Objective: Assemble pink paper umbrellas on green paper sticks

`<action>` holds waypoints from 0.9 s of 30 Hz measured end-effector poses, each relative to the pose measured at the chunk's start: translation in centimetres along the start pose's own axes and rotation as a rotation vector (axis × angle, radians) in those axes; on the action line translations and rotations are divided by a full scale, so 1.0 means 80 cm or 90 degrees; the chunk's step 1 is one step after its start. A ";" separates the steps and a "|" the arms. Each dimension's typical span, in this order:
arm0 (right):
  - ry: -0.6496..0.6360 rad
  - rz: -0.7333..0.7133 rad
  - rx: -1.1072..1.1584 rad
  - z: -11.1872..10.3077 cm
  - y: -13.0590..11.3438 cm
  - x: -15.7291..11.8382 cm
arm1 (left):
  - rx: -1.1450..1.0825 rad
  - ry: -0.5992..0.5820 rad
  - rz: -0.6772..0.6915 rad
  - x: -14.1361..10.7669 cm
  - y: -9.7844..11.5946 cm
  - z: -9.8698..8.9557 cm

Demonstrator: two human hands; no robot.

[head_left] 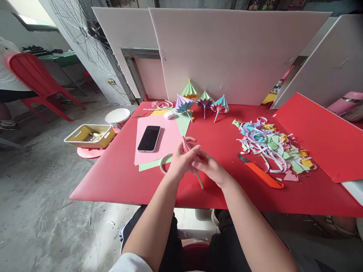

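Between my two hands is a pink folded paper umbrella [186,146], with a thin pale green stick [200,181] pointing down toward me. My left hand [181,158] wraps its fingers and thumb round the upper pink folds. From the other side, my right hand [208,166] closes on the lower folds near the stick. Parts of the umbrella are hidden by my fingers. Just left of my left hand, a roll of tape [166,163] lies over the edge of a green sheet [150,165]. Several small finished paper umbrellas [204,102] stand at the back of the table.
An orange utility knife [263,175] lies right of my hands, beside a heap of paper scraps [272,145]. A phone [149,138] rests on pink paper [170,132]. A red board [320,139] is at right. A yellow basket [85,142] sits off the table's left edge.
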State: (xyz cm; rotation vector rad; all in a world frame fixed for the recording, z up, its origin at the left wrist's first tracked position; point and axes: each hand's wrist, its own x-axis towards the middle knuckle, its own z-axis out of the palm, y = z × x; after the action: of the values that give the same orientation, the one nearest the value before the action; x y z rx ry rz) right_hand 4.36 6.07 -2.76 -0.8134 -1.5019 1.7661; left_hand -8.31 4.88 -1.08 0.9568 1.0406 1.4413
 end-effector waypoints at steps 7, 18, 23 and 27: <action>-0.008 0.041 0.021 -0.001 -0.003 -0.001 | -0.107 -0.050 -0.045 0.000 0.007 -0.003; -0.003 0.066 0.063 0.029 0.000 -0.006 | -0.114 0.043 -0.016 0.002 0.010 0.010; 0.019 0.113 0.073 0.024 -0.006 -0.029 | -0.130 0.015 -0.028 0.007 0.022 0.005; 0.115 0.184 0.061 0.020 0.000 -0.058 | -0.155 0.038 -0.041 0.030 0.035 -0.001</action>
State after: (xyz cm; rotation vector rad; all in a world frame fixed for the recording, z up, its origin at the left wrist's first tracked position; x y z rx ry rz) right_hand 5.77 1.38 -2.35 -1.1538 -1.2206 1.8963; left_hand -9.49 7.09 1.60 0.7027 0.9055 1.5116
